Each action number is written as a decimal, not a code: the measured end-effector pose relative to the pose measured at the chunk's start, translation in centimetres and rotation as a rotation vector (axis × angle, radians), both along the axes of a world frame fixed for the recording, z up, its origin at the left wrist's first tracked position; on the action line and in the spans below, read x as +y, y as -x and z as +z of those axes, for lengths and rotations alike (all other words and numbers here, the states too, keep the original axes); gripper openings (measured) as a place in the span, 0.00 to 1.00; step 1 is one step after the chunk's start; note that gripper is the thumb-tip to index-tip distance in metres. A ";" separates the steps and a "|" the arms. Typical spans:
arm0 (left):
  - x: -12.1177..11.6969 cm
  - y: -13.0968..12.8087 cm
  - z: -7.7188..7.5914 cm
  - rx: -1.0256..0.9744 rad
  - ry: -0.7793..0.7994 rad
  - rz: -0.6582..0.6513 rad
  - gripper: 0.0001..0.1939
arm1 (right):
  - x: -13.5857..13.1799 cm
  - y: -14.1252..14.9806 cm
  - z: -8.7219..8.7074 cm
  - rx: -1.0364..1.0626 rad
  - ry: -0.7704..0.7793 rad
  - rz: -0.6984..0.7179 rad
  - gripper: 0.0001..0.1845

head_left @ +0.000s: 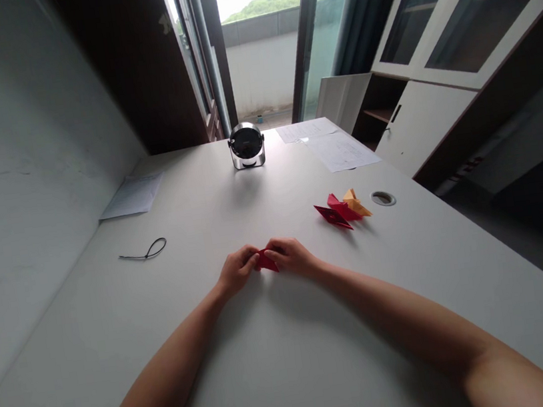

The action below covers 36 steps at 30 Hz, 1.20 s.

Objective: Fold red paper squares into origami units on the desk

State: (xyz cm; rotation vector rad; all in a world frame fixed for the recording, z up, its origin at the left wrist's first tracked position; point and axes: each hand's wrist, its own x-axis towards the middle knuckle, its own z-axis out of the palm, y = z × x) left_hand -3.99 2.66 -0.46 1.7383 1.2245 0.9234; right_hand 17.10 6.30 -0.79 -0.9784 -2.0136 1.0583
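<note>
Between my two hands, just above the middle of the white table (284,363), is a small piece of folded red paper (267,262). My left hand (237,269) pinches its left side, thumb against the fingers. On the other side my right hand (291,254) grips it the same way, with the thumb on the near face. The fingers hide part of the folds. To the right lie folded paper shapes touching each other: a dark red one (334,217), a brighter red one (345,206) and an orange one (356,203).
A round black device on a metal stand (246,145) is at the far edge. Printed sheets (342,150) lie at the back right, more papers (133,196) at the back left. A looped black cable tie (145,253) rests left; a cable hole (383,198) is at right.
</note>
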 end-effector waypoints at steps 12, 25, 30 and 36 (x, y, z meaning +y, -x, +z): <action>-0.1 0.0 0.4 0.112 -0.026 -0.005 0.13 | 0.0 0.0 0.2 -0.009 -0.027 0.007 0.16; -0.2 -0.1 0.7 0.166 -0.051 -0.012 0.13 | -0.1 0.0 -0.1 -0.037 -0.055 0.008 0.16; -0.3 -0.2 0.8 0.166 -0.037 -0.018 0.14 | -0.1 0.0 -0.1 -0.040 -0.070 0.019 0.15; -0.4 -0.3 1.2 0.160 -0.041 -0.027 0.14 | 0.0 0.1 -0.4 -0.038 -0.083 0.019 0.15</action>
